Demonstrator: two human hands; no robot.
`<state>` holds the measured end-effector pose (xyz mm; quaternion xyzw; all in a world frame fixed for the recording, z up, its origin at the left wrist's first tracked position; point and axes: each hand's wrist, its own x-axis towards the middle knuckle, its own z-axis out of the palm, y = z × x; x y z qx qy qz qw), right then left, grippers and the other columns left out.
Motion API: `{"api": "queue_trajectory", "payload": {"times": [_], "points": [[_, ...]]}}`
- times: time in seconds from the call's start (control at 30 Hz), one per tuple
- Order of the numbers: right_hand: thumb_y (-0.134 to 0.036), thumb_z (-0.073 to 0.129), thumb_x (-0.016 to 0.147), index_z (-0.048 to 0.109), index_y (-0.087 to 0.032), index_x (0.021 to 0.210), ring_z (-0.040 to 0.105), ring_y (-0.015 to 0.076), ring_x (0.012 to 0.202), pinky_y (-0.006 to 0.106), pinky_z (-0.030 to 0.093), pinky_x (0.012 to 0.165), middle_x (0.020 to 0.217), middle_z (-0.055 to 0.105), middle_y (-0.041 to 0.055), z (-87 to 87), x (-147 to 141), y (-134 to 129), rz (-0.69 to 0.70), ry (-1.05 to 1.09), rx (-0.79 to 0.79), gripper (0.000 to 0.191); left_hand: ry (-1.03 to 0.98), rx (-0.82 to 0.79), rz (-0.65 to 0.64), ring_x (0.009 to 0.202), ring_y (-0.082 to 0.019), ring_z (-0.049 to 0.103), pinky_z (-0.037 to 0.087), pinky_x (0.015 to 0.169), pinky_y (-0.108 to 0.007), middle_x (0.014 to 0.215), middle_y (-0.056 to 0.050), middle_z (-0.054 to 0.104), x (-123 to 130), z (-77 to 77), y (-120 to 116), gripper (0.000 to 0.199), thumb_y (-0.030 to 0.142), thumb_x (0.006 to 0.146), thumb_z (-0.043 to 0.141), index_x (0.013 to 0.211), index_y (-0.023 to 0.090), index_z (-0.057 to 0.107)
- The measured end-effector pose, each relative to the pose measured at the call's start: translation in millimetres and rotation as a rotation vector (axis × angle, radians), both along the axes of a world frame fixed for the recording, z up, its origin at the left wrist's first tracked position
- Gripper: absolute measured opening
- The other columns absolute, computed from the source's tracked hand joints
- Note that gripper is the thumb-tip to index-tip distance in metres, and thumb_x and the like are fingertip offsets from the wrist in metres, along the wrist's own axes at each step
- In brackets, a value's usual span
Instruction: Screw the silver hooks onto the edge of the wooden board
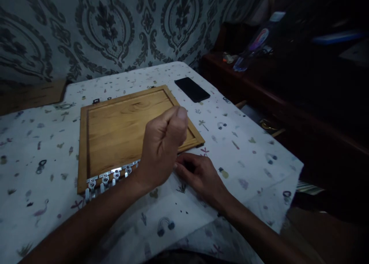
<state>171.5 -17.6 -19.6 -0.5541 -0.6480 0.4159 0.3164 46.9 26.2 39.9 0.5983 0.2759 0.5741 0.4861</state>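
So, far left there's some brown cardboard [34, 95], then a wooden panel [123, 129] flat on the patterned worktop [245, 141], with a row of shiny metal hooks [116, 174] along its near edge. Left hand [163, 145] is balled up over that edge, thumb on top; can't tell if anything's inside. Black phone [192, 89] lies past the panel. Right hand [198, 175] is curled just beside the near edge, fingertips partly hidden, so can't tell its grip.

one head-worn view, forward and down, close above the table [242, 158], wall [141, 48] beyond
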Motion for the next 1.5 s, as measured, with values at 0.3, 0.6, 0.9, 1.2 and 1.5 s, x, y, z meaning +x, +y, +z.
{"api": "queue_trajectory", "payload": {"times": [0.3, 0.6, 0.9, 1.2, 1.5], "points": [[-0.038, 0.054, 0.081, 0.061, -0.017, 0.068, 0.049, 0.0136, 0.056, 0.024, 0.038, 0.054, 0.058, 0.056, 0.0, -1.0, 0, 0, -0.006, -0.009, 0.003, 0.026, -0.066, -0.051, -0.15, 0.047, -0.007, 0.027, 0.024, 0.043, -0.023, 0.052, 0.005, 0.029, 4, -5.8, 10, 0.043, 0.035, 0.096, 0.046, 0.058, 0.019, 0.034], [-0.023, 0.056, 0.078, 0.066, -0.018, 0.077, 0.058, 0.015, 0.061, 0.025, 0.041, 0.059, 0.067, 0.066, 0.0013, -4.0, 2, -2, -0.001, -0.007, 0.035, 0.011, -0.009, -0.225, -0.414, 0.043, -0.007, 0.026, 0.02, 0.041, -0.023, 0.048, 0.004, 0.03, 2, 5.7, 20, 0.042, 0.027, 0.091, 0.046, 0.051, 0.018, 0.037], [-0.019, 0.063, 0.082, 0.068, -0.018, 0.077, 0.058, 0.0131, 0.057, 0.023, 0.038, 0.058, 0.065, 0.067, -0.0005, 0.5, 2, -2, 0.006, -0.051, 0.061, 0.007, 0.186, -0.231, -0.351, 0.05, -0.011, 0.04, 0.034, 0.051, -0.026, 0.055, 0.002, 0.043, -7, 18.4, 21, 0.026, 0.028, 0.09, 0.045, 0.066, 0.019, 0.051], [-0.018, 0.065, 0.083, 0.067, -0.019, 0.076, 0.056, 0.0124, 0.058, 0.023, 0.035, 0.058, 0.065, 0.066, -0.0018, 3.3, 3, -4, 0.02, -0.052, 0.07, 0.008, 0.028, -0.25, 0.139, 0.051, -0.009, 0.033, 0.034, 0.051, -0.023, 0.058, 0.004, 0.038, 12, 27.4, -7, 0.017, 0.016, 0.091, 0.047, 0.074, 0.02, 0.048], [-0.017, 0.062, 0.085, 0.066, -0.02, 0.081, 0.063, 0.0158, 0.069, 0.026, 0.041, 0.064, 0.077, 0.071, 0.0009, -1.3, 3, -4, 0.031, -0.066, 0.13, 0.006, -0.031, -0.28, 0.081, 0.036, -0.006, 0.011, 0.021, 0.038, -0.018, 0.04, 0.01, 0.02, 17, 23.1, 0, 0.012, 0.014, 0.082, 0.046, 0.075, 0.022, 0.05]]}}
